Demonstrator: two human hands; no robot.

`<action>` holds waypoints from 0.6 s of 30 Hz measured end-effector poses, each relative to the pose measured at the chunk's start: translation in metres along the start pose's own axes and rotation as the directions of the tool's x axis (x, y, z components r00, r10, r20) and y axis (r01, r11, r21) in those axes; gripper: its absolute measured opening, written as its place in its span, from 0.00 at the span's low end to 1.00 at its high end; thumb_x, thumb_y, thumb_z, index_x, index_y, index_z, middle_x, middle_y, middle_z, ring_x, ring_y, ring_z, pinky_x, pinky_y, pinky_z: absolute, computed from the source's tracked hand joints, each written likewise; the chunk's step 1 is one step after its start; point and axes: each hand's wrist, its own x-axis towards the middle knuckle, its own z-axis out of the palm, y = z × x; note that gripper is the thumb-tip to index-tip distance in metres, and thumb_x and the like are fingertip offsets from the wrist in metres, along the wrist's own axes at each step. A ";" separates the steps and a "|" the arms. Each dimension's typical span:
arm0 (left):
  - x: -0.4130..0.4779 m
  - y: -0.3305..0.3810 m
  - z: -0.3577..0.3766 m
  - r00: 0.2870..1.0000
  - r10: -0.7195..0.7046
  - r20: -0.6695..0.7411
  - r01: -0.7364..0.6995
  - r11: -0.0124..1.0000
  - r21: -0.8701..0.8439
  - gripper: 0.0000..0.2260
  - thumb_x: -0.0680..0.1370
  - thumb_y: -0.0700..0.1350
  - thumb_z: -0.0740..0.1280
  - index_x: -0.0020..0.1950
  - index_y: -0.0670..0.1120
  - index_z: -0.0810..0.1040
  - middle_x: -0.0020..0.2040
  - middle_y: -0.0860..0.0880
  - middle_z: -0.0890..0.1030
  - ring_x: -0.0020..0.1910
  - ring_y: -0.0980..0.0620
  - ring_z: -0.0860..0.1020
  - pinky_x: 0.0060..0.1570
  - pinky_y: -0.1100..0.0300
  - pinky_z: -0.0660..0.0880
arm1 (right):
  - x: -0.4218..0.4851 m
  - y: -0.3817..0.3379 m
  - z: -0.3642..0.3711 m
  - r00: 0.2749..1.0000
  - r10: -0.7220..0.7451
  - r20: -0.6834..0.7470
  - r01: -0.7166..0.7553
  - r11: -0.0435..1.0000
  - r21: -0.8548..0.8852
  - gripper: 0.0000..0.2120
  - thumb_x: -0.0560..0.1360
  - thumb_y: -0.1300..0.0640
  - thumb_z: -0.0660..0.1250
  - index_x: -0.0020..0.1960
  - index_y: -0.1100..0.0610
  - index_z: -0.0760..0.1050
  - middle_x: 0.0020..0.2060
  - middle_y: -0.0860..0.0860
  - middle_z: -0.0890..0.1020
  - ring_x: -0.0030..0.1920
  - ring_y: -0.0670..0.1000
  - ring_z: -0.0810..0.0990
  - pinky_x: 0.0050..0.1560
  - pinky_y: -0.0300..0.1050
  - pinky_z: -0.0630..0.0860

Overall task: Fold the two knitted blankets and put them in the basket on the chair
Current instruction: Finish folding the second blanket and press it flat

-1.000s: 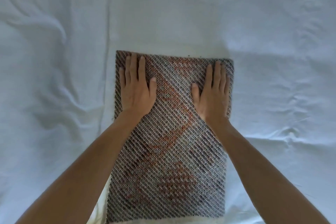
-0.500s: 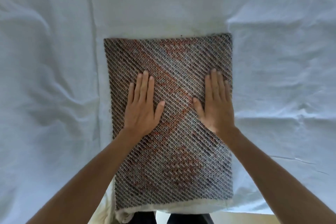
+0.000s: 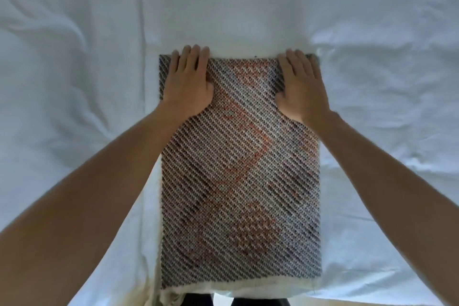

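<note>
Knitted blanket point(image 3: 241, 181) on sheet point(image 3: 74, 82), left grip point(image 3: 190, 82), right grip point(image 3: 300, 87) flat on far edge

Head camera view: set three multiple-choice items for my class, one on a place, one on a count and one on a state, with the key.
1. Where do the left hand and right hand lie on the blanket?
A. at its near edge
B. at its far corners
C. together in its middle

2. How many patterned blankets show on the white sheet?
A. one
B. two
C. three

3. How does the blanket lie?
A. in a crumpled heap
B. rolled into a tube
C. flat, as a neat rectangle

Key:
1 B, each hand lies at a far corner.
2 A, only one patterned blanket shows.
3 C, its edges run straight.
</note>
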 end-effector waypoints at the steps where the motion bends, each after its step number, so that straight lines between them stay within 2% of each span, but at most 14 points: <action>1: 0.010 -0.002 -0.008 0.999 -0.003 0.049 0.002 1.000 0.027 0.30 0.76 0.48 0.59 0.76 0.41 0.54 0.75 0.39 0.58 0.76 0.41 0.53 0.75 0.45 0.44 | 0.012 -0.002 -0.005 0.997 0.016 0.080 -0.015 1.000 -0.020 0.36 0.69 0.57 0.64 0.75 0.60 0.55 0.73 0.60 0.60 0.74 0.58 0.54 0.75 0.57 0.44; 4: 0.023 -0.006 -0.027 0.988 0.000 0.152 -0.009 0.998 0.058 0.29 0.73 0.48 0.65 0.71 0.41 0.62 0.67 0.37 0.67 0.69 0.38 0.63 0.73 0.45 0.55 | 0.031 -0.005 -0.019 0.989 0.054 0.139 -0.039 0.994 -0.105 0.33 0.67 0.58 0.68 0.70 0.59 0.62 0.66 0.61 0.68 0.69 0.61 0.63 0.74 0.56 0.45; 7: 0.017 -0.007 -0.039 0.985 0.011 0.170 -0.017 0.999 0.036 0.24 0.74 0.47 0.65 0.67 0.40 0.67 0.62 0.38 0.70 0.61 0.39 0.69 0.60 0.46 0.68 | 0.031 -0.008 -0.030 0.993 0.039 0.113 -0.018 0.984 -0.179 0.24 0.68 0.59 0.68 0.62 0.63 0.68 0.57 0.62 0.73 0.61 0.62 0.70 0.68 0.56 0.60; 10: -0.002 -0.008 -0.046 0.995 0.078 0.056 -0.081 0.996 0.049 0.19 0.75 0.46 0.63 0.62 0.39 0.69 0.59 0.38 0.69 0.56 0.40 0.71 0.50 0.48 0.70 | 0.021 -0.008 -0.041 0.997 0.006 0.077 0.006 0.987 -0.161 0.18 0.68 0.59 0.67 0.57 0.62 0.71 0.52 0.60 0.74 0.54 0.60 0.73 0.59 0.54 0.66; 13: -0.023 -0.007 -0.054 0.995 0.098 -0.011 -0.098 0.995 0.033 0.17 0.75 0.45 0.62 0.61 0.38 0.69 0.56 0.38 0.73 0.55 0.40 0.71 0.49 0.48 0.71 | 0.004 -0.006 -0.052 0.999 -0.052 -0.013 0.050 0.994 -0.097 0.15 0.70 0.58 0.67 0.54 0.63 0.72 0.49 0.60 0.74 0.50 0.60 0.73 0.51 0.52 0.69; 16: -0.049 -0.001 -0.060 0.990 0.113 -0.083 -0.108 0.992 0.061 0.17 0.76 0.45 0.61 0.61 0.37 0.69 0.53 0.38 0.76 0.54 0.39 0.73 0.50 0.47 0.71 | -0.022 -0.007 -0.059 0.983 -0.122 -0.136 0.117 0.992 -0.045 0.11 0.66 0.63 0.69 0.46 0.65 0.72 0.40 0.60 0.74 0.39 0.55 0.68 0.42 0.47 0.64; 18: -0.073 0.002 -0.064 0.979 0.134 -0.151 -0.119 0.988 0.103 0.18 0.74 0.45 0.63 0.60 0.37 0.70 0.51 0.38 0.76 0.51 0.39 0.73 0.49 0.47 0.71 | -0.045 -0.009 -0.061 0.959 -0.171 -0.226 0.164 0.985 -0.049 0.11 0.61 0.65 0.70 0.40 0.64 0.71 0.35 0.60 0.73 0.35 0.52 0.64 0.39 0.46 0.62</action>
